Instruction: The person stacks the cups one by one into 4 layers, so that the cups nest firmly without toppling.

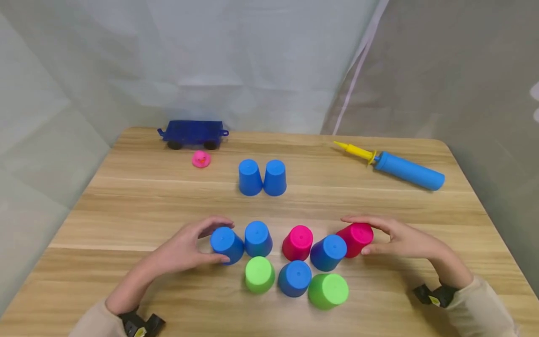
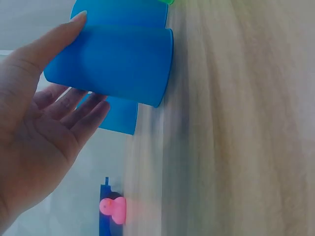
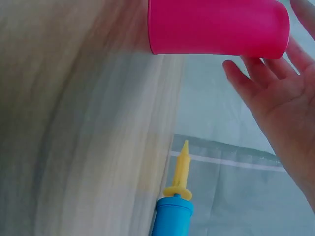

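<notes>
While our left hand [image 1: 185, 248] cups the blue cup [image 1: 226, 244] at lower centre-left and our right hand [image 1: 400, 238] the pink cup [image 1: 357, 238], fingers loosely curved, we should squeeze gently, keeping both upside-down cups level on the desk [image 1: 379, 196].

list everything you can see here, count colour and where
blue cups: 6, blue; two side by side mid-table, four in the near cluster, upside down
pink cups: 2, pink; near cluster, one at its right end
green cups: 2, green; front row of the cluster
toy wagon: 1, dark blue; far left edge of the table
duck: 1, pink; just in front of the wagon
pump: 1, blue with yellow nozzle; far right
table: 1, light wood
curtain: pale, behind the table
left hand: holds the leftmost blue cup
right hand: holds the rightmost pink cup
wrist straps: 2, black, on the wrists
</notes>
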